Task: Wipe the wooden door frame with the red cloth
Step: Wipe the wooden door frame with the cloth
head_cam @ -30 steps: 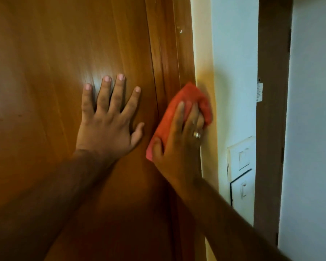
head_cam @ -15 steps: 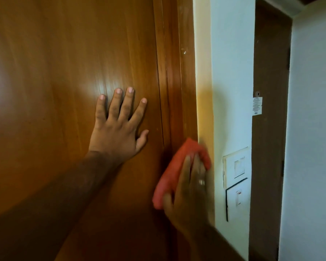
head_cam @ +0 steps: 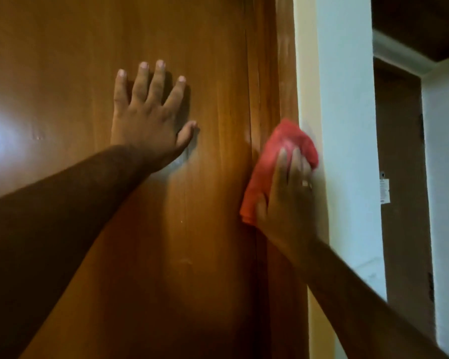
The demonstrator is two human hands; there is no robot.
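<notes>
1 wooden door (head_cam: pixel 62 60), 1 wooden door frame (head_cam: pixel 270 73) at its right edge, 1 pale wall (head_cam: pixel 345 99) beside. Wiping looks mid-way; frame above & below cloth prob. left to do. Left hand (head_cam: pixel 145 117) flat on door, fingers spread, grasping nothing. Right hand (head_cam: pixel 288 198) presses 1 red cloth (head_cam: pixel 283 146) on frame, fingers flat over it.

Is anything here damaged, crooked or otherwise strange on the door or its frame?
Nothing stands out. The left hand lies flat on the door, and the right hand presses the red cloth on the door frame. The frame is blurred, so small marks cannot be judged.
</notes>
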